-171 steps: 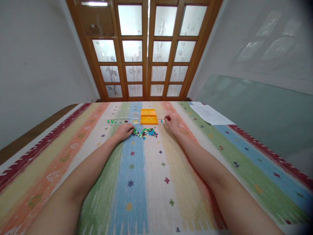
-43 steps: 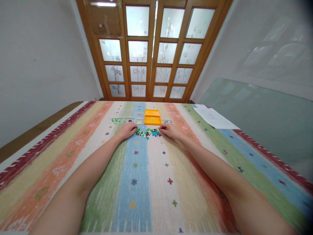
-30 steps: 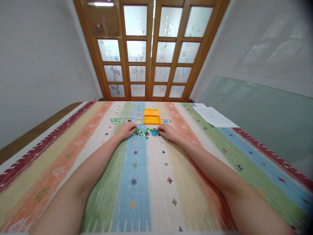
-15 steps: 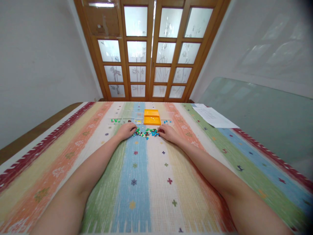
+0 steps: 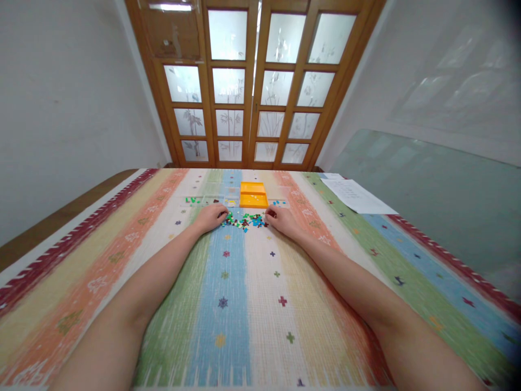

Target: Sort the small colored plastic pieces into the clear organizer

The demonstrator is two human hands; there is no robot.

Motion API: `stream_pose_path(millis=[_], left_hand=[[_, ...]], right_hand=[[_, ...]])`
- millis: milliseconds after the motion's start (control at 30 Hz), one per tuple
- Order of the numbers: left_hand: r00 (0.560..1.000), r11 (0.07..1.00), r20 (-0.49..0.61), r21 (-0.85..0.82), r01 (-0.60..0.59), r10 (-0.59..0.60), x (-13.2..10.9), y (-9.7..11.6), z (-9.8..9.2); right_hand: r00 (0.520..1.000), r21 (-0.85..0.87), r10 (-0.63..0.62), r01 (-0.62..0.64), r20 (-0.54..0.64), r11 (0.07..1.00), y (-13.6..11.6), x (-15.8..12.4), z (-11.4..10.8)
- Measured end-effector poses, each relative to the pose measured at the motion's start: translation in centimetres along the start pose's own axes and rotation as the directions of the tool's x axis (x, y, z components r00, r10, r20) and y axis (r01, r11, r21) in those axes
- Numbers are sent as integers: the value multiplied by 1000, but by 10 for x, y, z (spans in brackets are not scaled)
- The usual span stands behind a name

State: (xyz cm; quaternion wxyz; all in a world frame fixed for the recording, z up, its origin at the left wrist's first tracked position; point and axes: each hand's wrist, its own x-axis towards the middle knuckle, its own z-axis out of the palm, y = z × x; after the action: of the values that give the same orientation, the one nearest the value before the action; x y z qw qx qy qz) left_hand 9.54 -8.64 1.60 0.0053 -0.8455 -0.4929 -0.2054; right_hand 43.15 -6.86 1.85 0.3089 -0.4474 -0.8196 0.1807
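Observation:
A loose pile of small green, blue, brown and white pieces [image 5: 245, 221] lies on the tablecloth between my hands; they look like tiny building bricks. At the pile's left edge, my left hand [image 5: 211, 217] rests with its fingers curled and closed together. My right hand [image 5: 280, 220] is at the right edge, its thumb and fingers drawn into a pinch. Whatever either hand holds is too small or hidden to name. Just behind the pile stands an open yellow box [image 5: 254, 200], its lid tipped back, with a few pale bits inside.
Left of the box, a clear tray [image 5: 211, 200] has green, brown and yellow pieces in its compartments. Another clear tray [image 5: 279, 203] on the right holds several blue pieces. White printed paper [image 5: 356, 196] lies at the far right of the striped tablecloth [image 5: 260, 304].
My right hand has drawn back slightly to the right from the pile's edge. The left hand stays where it was.

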Motion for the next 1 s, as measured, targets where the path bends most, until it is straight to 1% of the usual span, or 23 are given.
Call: stream_pose_path(millis=[167,267,333,467,667,833,900,1000], left_hand=[[1000,1000,1,-9,-13,13,1,-1,1],[1000,1000,-3,-15,-13,13,0,0,0],[1000,1000,-9,-22,-9,9,0,0,0],[1000,1000,-8,-25,-1,1,-1,0,0],[1000,1000,3,-3,-4,4,0,0,0],[1000,1000,9,-8,-3,3,0,-1,0],[1000,1000,13,-15,8,-8,0,0,-1],[1000,999,9,-29,20,-20,-1,0,-1]], right_hand=[[1000,196,6,-5,-6,981,-19,9,12],[1000,247,-22,26,-18,969,-33,23,21],[1000,299,-19,24,-18,954,-39,36,28],[998,419,57,-43,-21,907,-47,65,46],[981,523,191,-185,43,832,-54,100,71],[961,592,264,-258,78,764,-59,113,77],[955,587,286,-278,82,761,-57,114,77],[957,574,281,-269,70,773,-51,112,72]])
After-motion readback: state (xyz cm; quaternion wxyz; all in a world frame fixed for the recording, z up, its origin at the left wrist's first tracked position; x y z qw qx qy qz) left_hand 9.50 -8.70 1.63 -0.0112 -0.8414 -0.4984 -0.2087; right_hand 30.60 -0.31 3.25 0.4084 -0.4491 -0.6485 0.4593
